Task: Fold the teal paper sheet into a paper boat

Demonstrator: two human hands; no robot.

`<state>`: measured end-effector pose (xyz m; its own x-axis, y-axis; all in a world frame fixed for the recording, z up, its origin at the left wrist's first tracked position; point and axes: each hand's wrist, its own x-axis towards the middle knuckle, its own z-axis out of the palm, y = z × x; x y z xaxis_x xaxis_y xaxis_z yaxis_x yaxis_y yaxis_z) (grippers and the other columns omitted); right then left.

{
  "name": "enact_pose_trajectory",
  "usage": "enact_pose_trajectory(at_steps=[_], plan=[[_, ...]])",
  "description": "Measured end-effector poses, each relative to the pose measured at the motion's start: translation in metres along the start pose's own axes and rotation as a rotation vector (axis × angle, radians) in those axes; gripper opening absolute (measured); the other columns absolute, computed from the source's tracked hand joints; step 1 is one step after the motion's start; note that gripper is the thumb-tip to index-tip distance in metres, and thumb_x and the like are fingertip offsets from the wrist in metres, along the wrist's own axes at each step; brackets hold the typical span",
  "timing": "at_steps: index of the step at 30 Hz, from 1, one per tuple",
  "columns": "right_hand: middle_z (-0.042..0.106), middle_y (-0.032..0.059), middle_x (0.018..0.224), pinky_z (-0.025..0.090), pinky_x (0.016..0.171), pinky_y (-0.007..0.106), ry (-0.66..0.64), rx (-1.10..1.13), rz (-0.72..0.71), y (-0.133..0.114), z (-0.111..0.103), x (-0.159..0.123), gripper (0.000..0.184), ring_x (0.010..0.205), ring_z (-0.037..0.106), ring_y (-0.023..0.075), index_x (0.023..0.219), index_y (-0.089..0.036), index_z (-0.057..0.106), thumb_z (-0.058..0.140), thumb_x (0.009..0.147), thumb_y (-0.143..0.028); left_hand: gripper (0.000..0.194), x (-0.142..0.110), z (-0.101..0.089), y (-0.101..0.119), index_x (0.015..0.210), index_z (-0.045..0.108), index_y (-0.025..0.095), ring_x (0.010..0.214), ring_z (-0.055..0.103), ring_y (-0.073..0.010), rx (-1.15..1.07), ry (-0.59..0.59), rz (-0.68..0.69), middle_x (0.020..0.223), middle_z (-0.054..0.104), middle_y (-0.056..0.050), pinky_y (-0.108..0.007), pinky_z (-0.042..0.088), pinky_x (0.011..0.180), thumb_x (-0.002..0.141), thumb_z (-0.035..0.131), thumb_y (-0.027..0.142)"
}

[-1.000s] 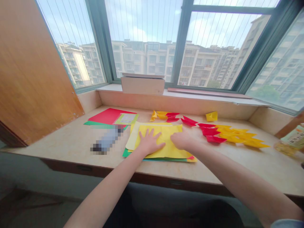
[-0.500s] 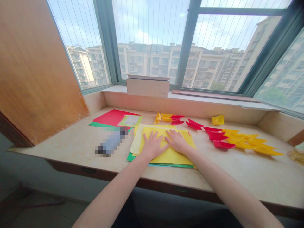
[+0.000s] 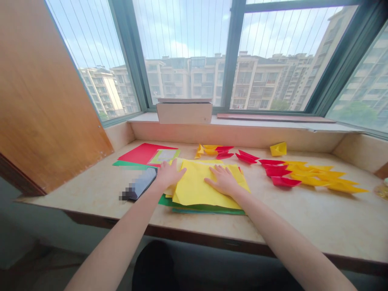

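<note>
A stack of coloured paper lies before me, topped by yellow sheets (image 3: 194, 184) with green paper (image 3: 201, 207) showing below their front edge. My right hand (image 3: 224, 180) rests open and flat on the yellow top sheet, fingers apart. At the left side of the stack is my left hand (image 3: 167, 176), open with its fingers stretched out; what lies beneath its palm is hidden. Just left of it lies a flat dark-edged object (image 3: 144, 184), partly blurred out. Beyond the fingers is a pale packet with a green-yellow border (image 3: 165, 155).
Red (image 3: 142, 152) and green sheets (image 3: 129, 164) lie at the back left. Folded red paper boats (image 3: 285, 182) and yellow paper boats (image 3: 321, 176) cluster on the right, with several others at the back. A white box (image 3: 184, 112) stands on the window ledge.
My left hand has slid left off the middle of the yellow paper to the stack's left side. My right hand stays on the paper. The view has shifted slightly.
</note>
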<state>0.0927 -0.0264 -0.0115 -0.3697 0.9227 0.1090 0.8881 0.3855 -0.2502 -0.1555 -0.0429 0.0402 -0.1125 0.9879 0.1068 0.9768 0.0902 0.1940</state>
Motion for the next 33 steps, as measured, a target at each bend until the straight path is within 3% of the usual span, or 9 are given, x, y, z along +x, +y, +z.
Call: enact_pose_trajectory(at_steps=[5, 12, 19, 25, 30, 33], plan=[[0.036, 0.016, 0.154, 0.013, 0.117, 0.05, 0.011, 0.006, -0.001, 0.001, 0.001, 0.002, 0.079, 0.144, 0.027, 0.0325, 0.148, -0.02, 0.04, 0.035, 0.089, -0.073, 0.065, 0.007, 0.004, -0.005, 0.142, 0.037, 0.012, 0.131, 0.051, -0.0314, -0.087, -0.04, 0.037, 0.141, 0.053, -0.022, -0.039, 0.041, 0.105, 0.089, 0.047, 0.047], [0.037, 0.0159, 0.154, 0.014, 0.117, 0.051, 0.071, 0.015, -0.055, -0.002, -0.009, -0.004, 0.072, 0.144, 0.028, 0.0308, 0.146, -0.021, 0.043, 0.029, 0.093, -0.068, 0.049, 0.003, 0.001, -0.002, 0.131, 0.047, 0.015, 0.129, 0.053, -0.0274, -0.166, -0.047, 0.109, 0.138, 0.058, -0.017, -0.034, 0.043, 0.104, 0.088, 0.05, 0.038], [0.033, 0.0161, 0.156, 0.009, 0.117, 0.056, -0.015, 0.014, -0.074, -0.002, -0.021, -0.012, 0.075, 0.147, 0.023, 0.0326, 0.149, -0.023, 0.039, 0.025, 0.092, -0.071, 0.058, 0.0, -0.002, 0.001, 0.141, 0.038, 0.016, 0.138, 0.043, -0.0275, -0.212, -0.051, 0.12, 0.15, 0.044, -0.016, -0.037, 0.037, 0.111, 0.09, 0.049, 0.04], [0.028, 0.0169, 0.158, 0.011, 0.116, 0.054, -0.009, 0.032, -0.058, 0.001, -0.02, -0.016, 0.078, 0.147, 0.022, 0.0338, 0.151, -0.023, 0.035, 0.03, 0.091, -0.072, 0.053, 0.013, 0.009, 0.003, 0.141, 0.043, 0.01, 0.142, 0.038, -0.0278, -0.246, 0.016, 0.113, 0.151, 0.042, -0.019, -0.041, 0.032, 0.115, 0.098, 0.03, 0.039], [0.031, 0.0175, 0.157, 0.012, 0.117, 0.052, -0.091, 0.072, -0.069, 0.006, -0.017, -0.016, 0.076, 0.147, 0.023, 0.0333, 0.15, -0.019, 0.037, 0.029, 0.093, -0.069, 0.047, 0.01, 0.014, -0.002, 0.136, 0.049, 0.008, 0.137, 0.044, -0.0302, -0.261, 0.029, 0.218, 0.145, 0.049, -0.021, -0.042, 0.034, 0.114, 0.096, 0.035, 0.03], [0.029, 0.0158, 0.159, 0.011, 0.117, 0.052, -0.109, 0.079, -0.092, 0.012, -0.019, -0.014, 0.074, 0.147, 0.022, 0.0324, 0.151, -0.021, 0.035, 0.026, 0.094, -0.067, 0.042, 0.003, 0.017, -0.002, 0.132, 0.053, 0.014, 0.134, 0.047, -0.0269, -0.274, 0.022, 0.357, 0.142, 0.053, -0.016, -0.04, 0.036, 0.114, 0.093, 0.041, 0.024]])
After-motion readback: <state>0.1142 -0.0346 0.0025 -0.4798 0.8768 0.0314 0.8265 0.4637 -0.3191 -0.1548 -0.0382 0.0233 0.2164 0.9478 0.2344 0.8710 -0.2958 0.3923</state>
